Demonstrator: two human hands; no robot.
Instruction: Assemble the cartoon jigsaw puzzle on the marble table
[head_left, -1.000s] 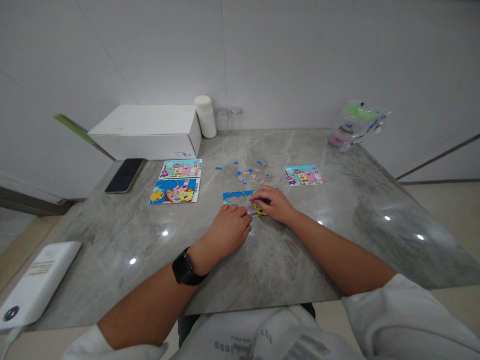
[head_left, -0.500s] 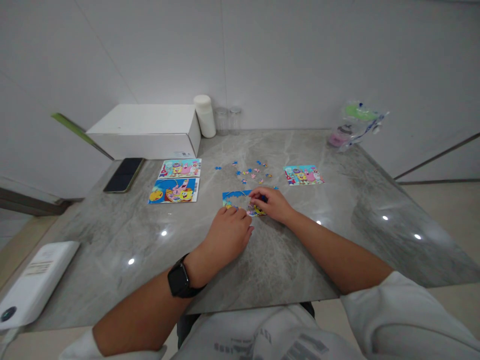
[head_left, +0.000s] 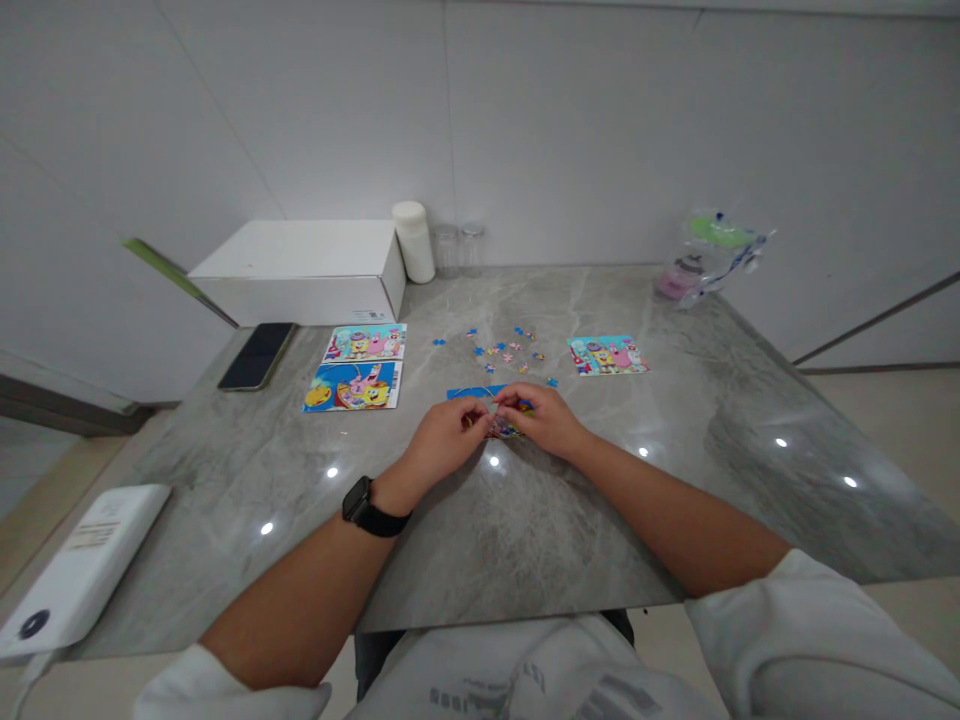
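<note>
A partly assembled jigsaw puzzle (head_left: 466, 393) with a blue upper edge lies flat in front of me, largely covered by my hands. My left hand (head_left: 448, 436) is over its lower left, thumb and fingers pinched together. From the other side my right hand (head_left: 546, 416) reaches in, also pinched, its fingertips meeting the left ones above the puzzle. Whatever lies between the fingertips is too small and hidden to make out. Loose puzzle pieces (head_left: 512, 347), several of them blue, pink or yellow, are scattered just beyond.
Cartoon picture cards lie left (head_left: 352, 387) and right (head_left: 608, 355). A phone (head_left: 258, 356), a white box (head_left: 300, 270), a white bottle (head_left: 414, 243) and clear jars (head_left: 471, 248) stand farther back. A white device (head_left: 86, 565) is near left, a plastic-wrapped cup (head_left: 686, 275) far right.
My left hand has turned from lying palm-down over the puzzle's lower left to a pinch, its fingers now meeting the right hand's. The right hand has shifted slightly. The view has tilted a little.
</note>
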